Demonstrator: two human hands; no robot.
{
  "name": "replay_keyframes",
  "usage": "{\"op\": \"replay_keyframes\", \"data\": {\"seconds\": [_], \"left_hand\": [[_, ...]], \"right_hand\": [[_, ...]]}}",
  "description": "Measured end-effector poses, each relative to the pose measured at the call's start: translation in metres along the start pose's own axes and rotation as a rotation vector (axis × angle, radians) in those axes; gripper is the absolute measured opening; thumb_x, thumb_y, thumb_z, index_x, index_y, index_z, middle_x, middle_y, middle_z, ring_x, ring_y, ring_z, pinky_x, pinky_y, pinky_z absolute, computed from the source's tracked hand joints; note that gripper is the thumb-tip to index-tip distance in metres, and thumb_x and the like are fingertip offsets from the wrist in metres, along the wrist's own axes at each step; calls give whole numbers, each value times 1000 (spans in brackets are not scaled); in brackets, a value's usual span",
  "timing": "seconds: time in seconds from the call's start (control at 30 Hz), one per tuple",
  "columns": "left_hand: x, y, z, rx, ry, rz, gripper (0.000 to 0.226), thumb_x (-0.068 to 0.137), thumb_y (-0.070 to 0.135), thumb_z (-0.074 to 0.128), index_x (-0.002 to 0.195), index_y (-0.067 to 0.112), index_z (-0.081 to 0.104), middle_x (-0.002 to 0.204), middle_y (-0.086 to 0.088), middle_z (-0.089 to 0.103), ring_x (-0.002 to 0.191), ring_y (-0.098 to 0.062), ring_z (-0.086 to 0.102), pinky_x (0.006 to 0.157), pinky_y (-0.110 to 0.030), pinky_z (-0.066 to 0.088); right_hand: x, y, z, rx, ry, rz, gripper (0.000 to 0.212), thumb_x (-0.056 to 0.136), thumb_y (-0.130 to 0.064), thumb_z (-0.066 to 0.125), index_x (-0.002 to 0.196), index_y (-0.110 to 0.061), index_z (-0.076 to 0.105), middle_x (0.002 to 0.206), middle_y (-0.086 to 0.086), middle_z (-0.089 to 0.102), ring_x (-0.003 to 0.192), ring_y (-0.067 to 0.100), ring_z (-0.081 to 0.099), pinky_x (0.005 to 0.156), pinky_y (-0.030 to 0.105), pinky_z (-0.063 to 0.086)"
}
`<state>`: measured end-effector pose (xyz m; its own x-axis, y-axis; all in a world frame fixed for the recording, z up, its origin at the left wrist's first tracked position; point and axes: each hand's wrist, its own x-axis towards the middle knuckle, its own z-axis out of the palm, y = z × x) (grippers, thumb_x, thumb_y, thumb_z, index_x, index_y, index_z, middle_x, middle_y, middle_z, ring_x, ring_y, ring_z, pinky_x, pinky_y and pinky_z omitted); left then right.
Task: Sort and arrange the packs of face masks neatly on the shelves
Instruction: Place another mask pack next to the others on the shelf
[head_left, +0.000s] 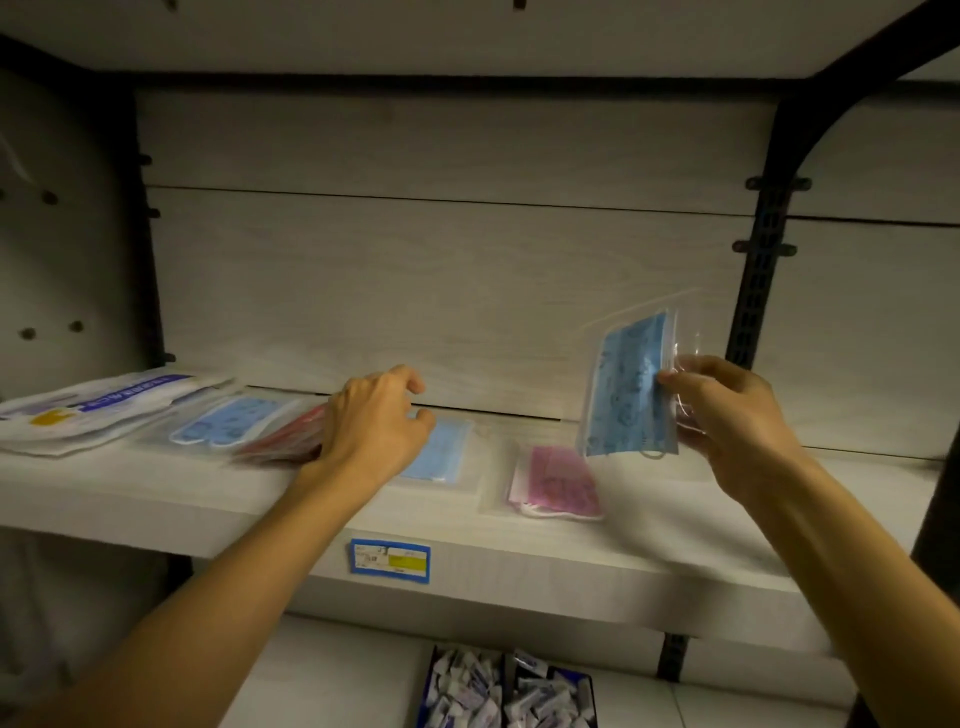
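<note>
My right hand (727, 415) pinches a blue pack (631, 384) upright above the shelf (208, 499) — left hand (374, 421), fingers loosely curled, rests over another blue pack (441, 452) beside the pink one (558, 480).

Bare shelf (779, 499) right of pink pack (558, 480)

A pale wood-grain back panel (441, 270) fills the dim view, split by a thin horizontal seam. To its right runs a black slotted upright (756, 291) that curves into a bracket under the board overhead (467, 36); to its left stands a grey pegboard (57, 249). Below the panel, a light board carries a blue-edged price label (390, 560) on its front lip.
</note>
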<state>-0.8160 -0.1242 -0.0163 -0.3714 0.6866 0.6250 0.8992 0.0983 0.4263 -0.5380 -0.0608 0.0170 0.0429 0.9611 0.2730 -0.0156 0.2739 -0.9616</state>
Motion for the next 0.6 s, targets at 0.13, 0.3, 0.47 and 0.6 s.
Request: {"op": "replay_keyframes", "data": {"seconds": [0.13,0.3,0.47,0.6], "left_hand": [[5,-28,-13,82,56,32,28,87,26,61,114,22,61,104,-3,68,104,-28,58,84,-34,45],[13,-73,-36,163,80,58,27,87,21,59,114,20,62,104,-4,69,105,-29,58,86,-36,43],[26,-124,-67,214,99,63,26,87,20,60,113,19,62,105,-6,68,101,-30,58,85,-37,46],[38,-166,-92,242,79,65,24,88,21,61,112,18,63,103,-5,69,100,-28,59,87,-37,46]], "right_hand": [[0,-6,22,19,-32,-12,7,90,-11,62,97,-12,61,109,17,65,94,30,64,75,37,55],[-5,-12,61,6,-52,-16,10,91,-10,61,102,-8,59,108,19,64,90,28,64,72,36,55],[-17,-17,113,40,-52,-6,11,91,-7,62,102,-8,60,95,14,63,74,21,61,61,28,51],[-28,-19,168,64,-74,-2,11,89,-7,63,99,-10,60,88,12,61,65,18,58,47,21,50]]}}
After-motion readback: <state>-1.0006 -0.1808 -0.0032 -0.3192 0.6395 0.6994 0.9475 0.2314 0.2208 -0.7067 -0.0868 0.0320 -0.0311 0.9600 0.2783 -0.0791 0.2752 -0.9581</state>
